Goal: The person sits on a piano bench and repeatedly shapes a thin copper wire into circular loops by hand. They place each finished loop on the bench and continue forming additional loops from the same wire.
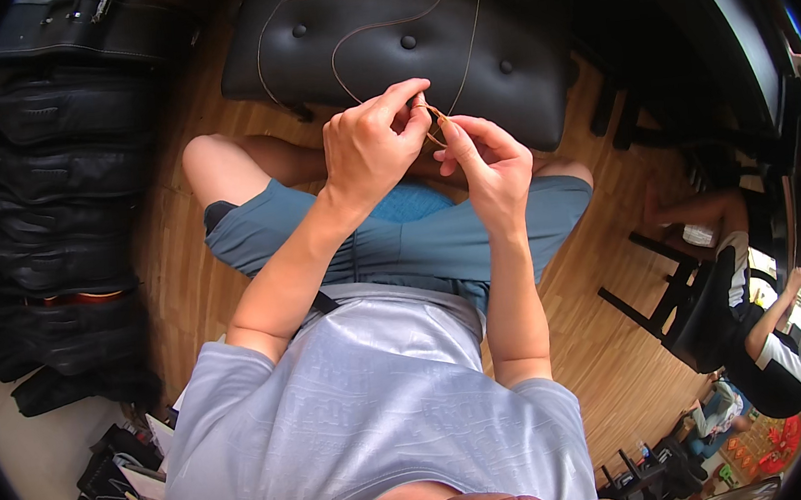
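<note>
Above my lap, both hands are raised and close together, pinching a thin golden-brown wire-like string [432, 110]. My left hand [367, 147] is closed on it between thumb and index finger. My right hand [492, 166] pinches it just to the right, thumb up, other fingers curled. A small loop of the string shows between the fingertips; its exact path there is too fine to follow. Beyond my hands stands a black padded bench [445, 62] with buttoned upholstery. Long thin strands [333, 59] curve across its top, some running down toward my hands.
Black cases [55, 167] stand in a row on the left. On the right are a dark stool [659, 283] and a seated person [766, 340] near large black furniture. Wooden floor [582, 329] surrounds my crossed legs. Papers and small items [148, 486] lie at the lower left.
</note>
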Demonstrator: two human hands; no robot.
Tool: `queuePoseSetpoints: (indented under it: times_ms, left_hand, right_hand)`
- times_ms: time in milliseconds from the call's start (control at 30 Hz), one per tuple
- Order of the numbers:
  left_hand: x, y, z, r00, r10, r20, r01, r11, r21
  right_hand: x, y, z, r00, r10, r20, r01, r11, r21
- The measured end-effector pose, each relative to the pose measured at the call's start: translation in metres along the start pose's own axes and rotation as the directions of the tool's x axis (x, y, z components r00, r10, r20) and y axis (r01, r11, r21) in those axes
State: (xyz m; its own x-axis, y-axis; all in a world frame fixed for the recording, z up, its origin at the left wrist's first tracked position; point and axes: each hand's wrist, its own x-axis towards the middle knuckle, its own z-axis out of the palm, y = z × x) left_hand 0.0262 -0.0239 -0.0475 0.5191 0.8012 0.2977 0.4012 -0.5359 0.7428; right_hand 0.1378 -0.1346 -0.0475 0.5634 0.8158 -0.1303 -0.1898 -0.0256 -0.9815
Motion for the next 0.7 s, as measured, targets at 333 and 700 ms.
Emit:
queuePoseSetpoints:
  times_ms: [333, 700]
  left_hand:
    - [0.001, -0.016, -0.004, 0.802, -0.253, 0.541, 0.581, 0.54, -0.608]
    - [0.0, -0.024, -0.007, 0.79, -0.036, 0.612, 0.53, 0.544, -0.651]
  right_hand:
    - [0.002, 0.006, -0.01, 0.994, 0.11, -0.023, -0.103, 0.975, 0.195]
    - [0.004, 0.007, -0.026, 0.971, 0.24, -0.001, -0.229, 0.924, 0.305]
